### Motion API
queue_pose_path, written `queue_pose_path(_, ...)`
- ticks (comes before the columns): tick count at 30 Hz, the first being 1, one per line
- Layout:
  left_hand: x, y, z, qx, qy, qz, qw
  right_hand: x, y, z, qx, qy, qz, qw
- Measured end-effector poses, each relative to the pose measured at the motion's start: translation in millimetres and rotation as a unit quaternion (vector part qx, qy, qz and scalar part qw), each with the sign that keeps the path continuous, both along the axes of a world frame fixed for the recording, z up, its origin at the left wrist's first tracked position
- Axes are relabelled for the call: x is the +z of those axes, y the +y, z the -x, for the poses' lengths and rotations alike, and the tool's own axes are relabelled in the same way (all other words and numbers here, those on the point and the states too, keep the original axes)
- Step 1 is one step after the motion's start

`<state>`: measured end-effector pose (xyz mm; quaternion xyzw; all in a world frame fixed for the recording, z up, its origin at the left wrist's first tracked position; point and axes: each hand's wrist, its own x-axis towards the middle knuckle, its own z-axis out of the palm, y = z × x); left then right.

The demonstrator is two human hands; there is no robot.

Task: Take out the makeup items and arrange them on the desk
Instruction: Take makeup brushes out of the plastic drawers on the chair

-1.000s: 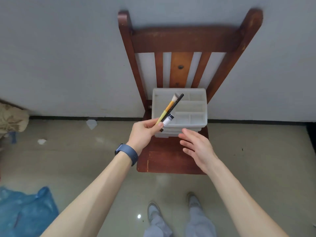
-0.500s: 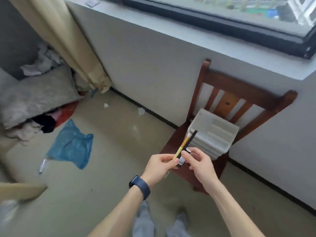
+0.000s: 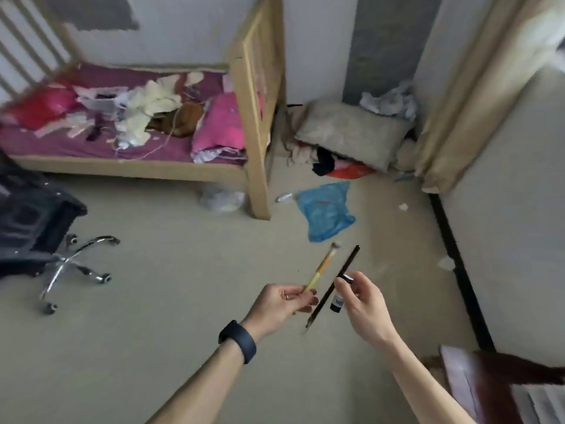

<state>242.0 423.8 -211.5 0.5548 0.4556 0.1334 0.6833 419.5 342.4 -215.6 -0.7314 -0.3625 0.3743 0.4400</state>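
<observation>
I only have the head camera, and it looks down at both hands held out over the pale floor (image 3: 171, 307). The left arm comes up from the bottom of the picture with a dark wristband (image 3: 238, 341) on it. The left hand (image 3: 282, 302) is curled, and its fingers and thumb pinch the low end of a makeup brush (image 3: 321, 268) with a yellow handle. The brush points up and away from me, with its soft tip at the far end. The right arm comes in from the low right corner. The right hand (image 3: 365, 304) is turned with its palm to the left and its fingers bent. Its thumb and fingertips hold a long thin black pencil (image 3: 334, 284) and a small dark tube with a white label (image 3: 337, 302), just beside each other. The pencil leans the same way as the brush and lies between the two hands. All three makeup things are up in the air in the hands. Farther off I see a bed (image 3: 131, 168) with a heap of clothes, a blue bag (image 3: 327, 209) on the floor and a black office chair (image 3: 39, 237) at the left. A wooden chair (image 3: 507, 373) shows in the low right corner, and it is blurry.
</observation>
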Motion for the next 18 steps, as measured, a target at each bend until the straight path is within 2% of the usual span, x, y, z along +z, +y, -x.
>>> queue_pose_path(3, -2.7, 20.5, 137.4, 0.139, -0.015, 0.043, 0.989, -2.8, 52.8, 105.9, 0.099, 0.011, 0.022, 0.995)
queue_pose_path(9, -4.6, 24.2, 395.7, 0.342, -0.049, 0.069, 0.936, 0.1, 125.1, 335.1, 0.272, 0.039, 0.055, 0.960)
queue_pose_path(13, 6.9, 17.3, 519.4, 0.449, -0.048, 0.058, 0.890, 16.9, 165.6, 467.3, 0.369, 0.040, 0.060, 0.927)
queue_pose_path(18, 14.8, 30.1, 640.9, 0.527, -0.023, 0.044, 0.849, 29.6, 230.3, 606.1, 0.451, 0.040, 0.053, 0.890)
